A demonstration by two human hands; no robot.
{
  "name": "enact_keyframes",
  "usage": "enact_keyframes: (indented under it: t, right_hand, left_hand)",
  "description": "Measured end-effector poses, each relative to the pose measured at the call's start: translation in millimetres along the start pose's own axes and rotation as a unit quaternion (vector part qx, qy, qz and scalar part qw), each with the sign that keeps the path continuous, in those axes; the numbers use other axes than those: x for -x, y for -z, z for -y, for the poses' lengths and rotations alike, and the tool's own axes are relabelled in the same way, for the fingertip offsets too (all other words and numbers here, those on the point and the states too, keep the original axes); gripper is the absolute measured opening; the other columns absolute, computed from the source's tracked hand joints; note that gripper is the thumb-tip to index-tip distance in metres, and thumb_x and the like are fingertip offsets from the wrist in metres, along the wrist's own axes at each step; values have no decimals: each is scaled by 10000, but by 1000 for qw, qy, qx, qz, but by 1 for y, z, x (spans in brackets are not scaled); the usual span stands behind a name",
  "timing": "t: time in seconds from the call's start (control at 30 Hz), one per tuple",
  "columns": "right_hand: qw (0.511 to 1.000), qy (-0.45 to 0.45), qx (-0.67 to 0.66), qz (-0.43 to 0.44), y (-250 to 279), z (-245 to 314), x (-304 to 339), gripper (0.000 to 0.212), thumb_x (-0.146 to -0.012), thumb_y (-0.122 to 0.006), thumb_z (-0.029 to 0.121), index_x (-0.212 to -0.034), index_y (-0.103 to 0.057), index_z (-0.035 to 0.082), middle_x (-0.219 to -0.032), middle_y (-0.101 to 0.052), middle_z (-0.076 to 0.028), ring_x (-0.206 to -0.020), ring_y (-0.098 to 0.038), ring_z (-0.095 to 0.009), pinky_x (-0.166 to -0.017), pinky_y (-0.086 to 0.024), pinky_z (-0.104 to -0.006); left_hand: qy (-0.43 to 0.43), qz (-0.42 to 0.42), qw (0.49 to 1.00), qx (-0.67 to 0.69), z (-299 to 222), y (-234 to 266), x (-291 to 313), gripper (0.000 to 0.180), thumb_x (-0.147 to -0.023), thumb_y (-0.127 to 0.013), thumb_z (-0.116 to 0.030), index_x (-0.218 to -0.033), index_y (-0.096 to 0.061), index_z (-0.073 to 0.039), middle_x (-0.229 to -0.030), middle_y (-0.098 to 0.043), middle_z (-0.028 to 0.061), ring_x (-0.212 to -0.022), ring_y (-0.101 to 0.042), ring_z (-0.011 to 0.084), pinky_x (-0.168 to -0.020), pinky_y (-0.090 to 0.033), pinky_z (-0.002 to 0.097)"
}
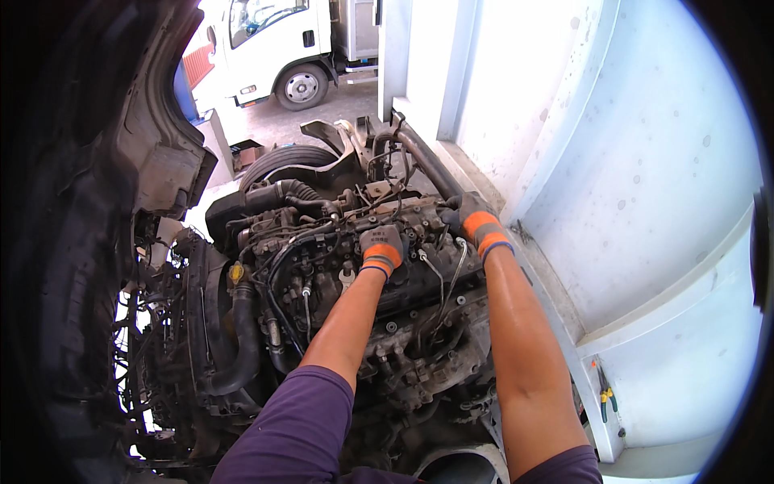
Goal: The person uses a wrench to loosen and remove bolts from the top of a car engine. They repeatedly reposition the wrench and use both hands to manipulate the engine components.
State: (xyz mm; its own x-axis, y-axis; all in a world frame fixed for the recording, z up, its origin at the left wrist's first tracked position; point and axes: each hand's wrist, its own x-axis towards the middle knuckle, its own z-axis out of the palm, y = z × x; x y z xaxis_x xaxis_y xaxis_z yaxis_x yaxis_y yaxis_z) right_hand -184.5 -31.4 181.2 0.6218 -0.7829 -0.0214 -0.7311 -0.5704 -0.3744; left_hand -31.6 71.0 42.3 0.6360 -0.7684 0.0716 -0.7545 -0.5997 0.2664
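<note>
A dirty, partly stripped engine (395,302) lies under both my hands. My left hand (382,242), in a grey work glove with an orange cuff, is closed over the middle of its top, fingers curled down among the fittings. Whatever it grips is hidden. At the engine's far right end, my right hand (470,216), gloved alike, has its fingers bent around a spot I cannot see into. Between the hands, bent metal pipes (440,278) rise with loose-looking ends. A silver open-end wrench (347,277) rests on the engine just beside my left wrist.
A radiator hose (243,323) and a yellow cap (236,273) are on the left. The raised cab (153,169) looms at the left. Beyond are a tyre (286,160) and a white truck (282,48). Pliers (605,395) are by the pale wall (645,202) at right.
</note>
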Motion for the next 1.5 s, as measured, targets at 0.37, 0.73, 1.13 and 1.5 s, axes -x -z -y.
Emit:
enact_keyframes:
  t: [0.37,0.73,1.13,1.5]
  right_hand:
    - [1000,0,-2,4,0,0,0,436,-853,-697,397,-1238,-723,195,-1289,-668,-162,-1206,-624,-352,-1066,-465,-448]
    - [1000,-4,-1,-5,2,1,4,436,-856,-695,417,-1231,-727,196,-1317,-647,-163,-1234,-607,-348,-1079,-456,-440]
    - [1000,6,-9,-2,-2,-5,0,454,-851,-718,420,-1240,-722,184,-1316,-646,-173,-1221,-615,-352,-1070,-461,-444]
    - [1000,3,9,-4,5,3,8,460,-845,-670,449,-1216,-735,186,-1290,-666,-166,-1202,-626,-353,-1056,-469,-443]
  left_hand:
    - [-12,-45,998,45,-2,4,6,327,-883,-647,-406,-1072,-757,-163,-1025,-754,136,-967,-725,336,-839,-561,454]
    - [-11,-29,997,65,-4,18,13,368,-870,-637,-402,-1117,-743,-152,-1043,-748,159,-982,-720,348,-864,-559,465]
    - [7,-22,998,57,-6,17,11,376,-881,-645,-443,-1092,-756,-152,-1046,-751,147,-982,-725,341,-852,-567,457]
    - [-4,-40,998,57,-4,17,12,334,-884,-666,-424,-1060,-763,-157,-1056,-753,129,-981,-725,335,-844,-570,453]
